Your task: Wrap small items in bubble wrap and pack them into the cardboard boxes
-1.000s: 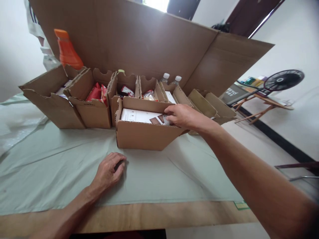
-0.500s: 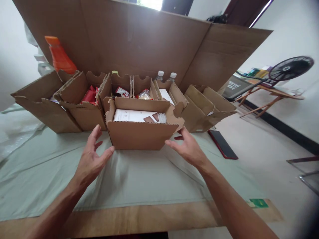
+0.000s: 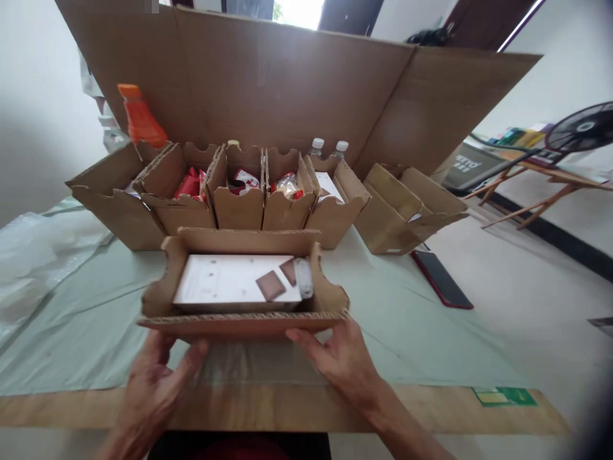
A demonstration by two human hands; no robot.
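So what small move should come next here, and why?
I'd probably settle the front cardboard bin level on the green cloth. The left hand and right hand are at its near side, a white box lies inside, and the bin's underside is hidden, so I can't tell whether it already rests there.

The front box (image 3: 244, 328) has come nearer — fingers (image 3: 312, 349) now holding it.

By the front edge of the table (image 3: 364, 409), a box (image 3: 230, 328) is hiding fingers of the left hand (image 3: 160, 377) and right hand (image 3: 341, 363), a white carton (image 3: 232, 281) is showing blurred print, and the right border is cropping a fan (image 3: 585, 128).
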